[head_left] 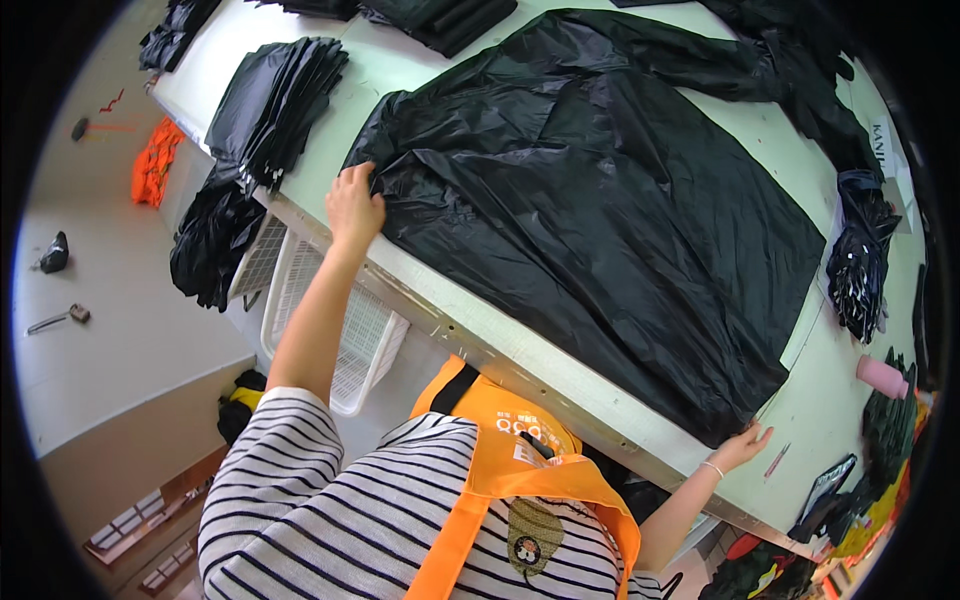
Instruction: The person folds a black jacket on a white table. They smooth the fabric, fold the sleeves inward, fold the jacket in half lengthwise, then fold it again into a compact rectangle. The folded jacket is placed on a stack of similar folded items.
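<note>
A thin, shiny black garment [590,220], which looks like a jacket, lies spread across the pale table with wrinkles running over it. One sleeve [700,68] stretches from its far side to the right. My left hand [355,207] has its fingers curled on the garment's left edge, close to the table's front. At the near right corner, my right hand [738,449] pinches the hem, with some fingertips pointing outward. The thumb of that hand is partly hidden by the cloth.
Stacked black pieces [275,105] sit at the table's left end. To the right are a bundle of dark strips [858,265], a pink thread cone [881,377], a small pen-like tool [777,461] and a phone-like dark object [825,490]. White plastic baskets [345,345] stand below the table edge.
</note>
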{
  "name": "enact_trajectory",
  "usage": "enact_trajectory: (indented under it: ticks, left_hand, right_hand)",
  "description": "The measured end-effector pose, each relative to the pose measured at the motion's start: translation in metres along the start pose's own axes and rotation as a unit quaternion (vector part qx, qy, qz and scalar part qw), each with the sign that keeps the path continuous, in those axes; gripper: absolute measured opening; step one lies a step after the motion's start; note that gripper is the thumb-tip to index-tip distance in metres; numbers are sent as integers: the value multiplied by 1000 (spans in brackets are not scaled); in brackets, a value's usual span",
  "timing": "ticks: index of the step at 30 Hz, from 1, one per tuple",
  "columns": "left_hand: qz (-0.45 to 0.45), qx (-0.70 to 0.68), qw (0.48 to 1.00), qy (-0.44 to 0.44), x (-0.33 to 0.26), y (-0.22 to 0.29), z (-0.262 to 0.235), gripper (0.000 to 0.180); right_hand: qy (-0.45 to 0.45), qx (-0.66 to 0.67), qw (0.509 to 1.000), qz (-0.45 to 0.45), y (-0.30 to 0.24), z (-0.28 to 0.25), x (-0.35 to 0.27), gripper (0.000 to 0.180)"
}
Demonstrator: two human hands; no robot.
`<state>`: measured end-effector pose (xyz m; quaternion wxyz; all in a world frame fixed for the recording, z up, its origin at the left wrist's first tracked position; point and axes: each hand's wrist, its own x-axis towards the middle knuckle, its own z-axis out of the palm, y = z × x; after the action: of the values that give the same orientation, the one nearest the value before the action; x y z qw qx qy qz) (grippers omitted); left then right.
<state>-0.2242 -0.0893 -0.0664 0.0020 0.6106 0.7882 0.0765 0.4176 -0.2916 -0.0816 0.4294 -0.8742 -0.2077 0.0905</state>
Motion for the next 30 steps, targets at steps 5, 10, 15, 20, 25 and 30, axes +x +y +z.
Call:
enact_trajectory:
  ticks: [5,10,15,20,25,30]
  left_hand:
    - [239,-131,957,101,2,117,-5,53]
    - [326,-153,932,40,-5,185,-32,30]
    - [366,-106,924,-21,-36,222,-14,54]
    - [347,-90,926,-118,-46,206,54,64]
    - [309,-243,920,-7,59,209,30,53]
    - [197,-157,966,60,236,222,70,78]
  right_hand:
    - [-46,-57,982,-174,-37,19,-10,56]
    - [-104,5,963,-248,-126,-4,-24,62]
    - [-110,50,962,-244,-115,-34,6,65]
    - [-56,-182,968,-163,-18,31,34,67]
    - [43,-185,932,-309,-97,61,94,59]
    - [-193,-326,834,-400,-200,167,164,71]
